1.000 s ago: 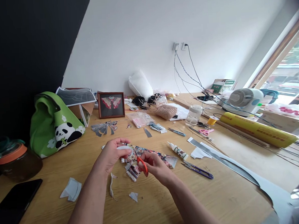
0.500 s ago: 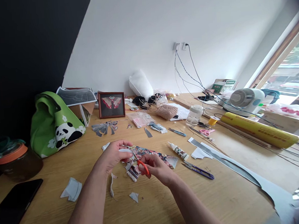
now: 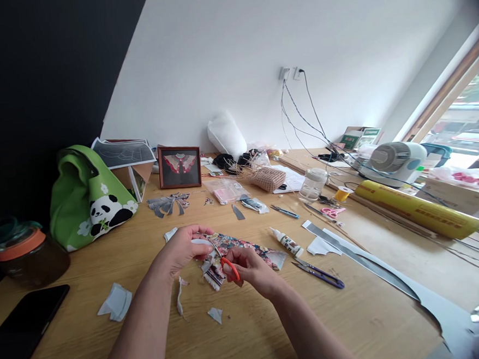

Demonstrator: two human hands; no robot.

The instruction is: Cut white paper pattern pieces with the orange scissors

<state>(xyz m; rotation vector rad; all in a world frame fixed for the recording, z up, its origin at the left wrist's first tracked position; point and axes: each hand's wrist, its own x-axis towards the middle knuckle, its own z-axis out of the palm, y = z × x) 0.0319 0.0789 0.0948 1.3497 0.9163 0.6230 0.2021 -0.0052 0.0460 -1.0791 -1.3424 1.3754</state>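
small scissors (image 3: 228, 266) are gripped in the right hand (image 3: 249, 267), the white piece (image 3: 200, 242) pinched by the left hand (image 3: 182, 250), so a fingertip could easily get nicked

White wall (image 3: 234, 48), black panel (image 3: 31, 79) (left), wooden table (image 3: 254, 331), bright window (image 3: 468, 114)

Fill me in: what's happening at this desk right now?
A person is cutting paper at a wooden table. The right hand works small orange-handled scissors, while the left hand pinches a small white piece at the blades. Below the hands lies a floral patterned sheet, with white offcuts scattered near the arms. A glue bottle and purple snips lie unused to the right, and a green panda bag stands at the left.
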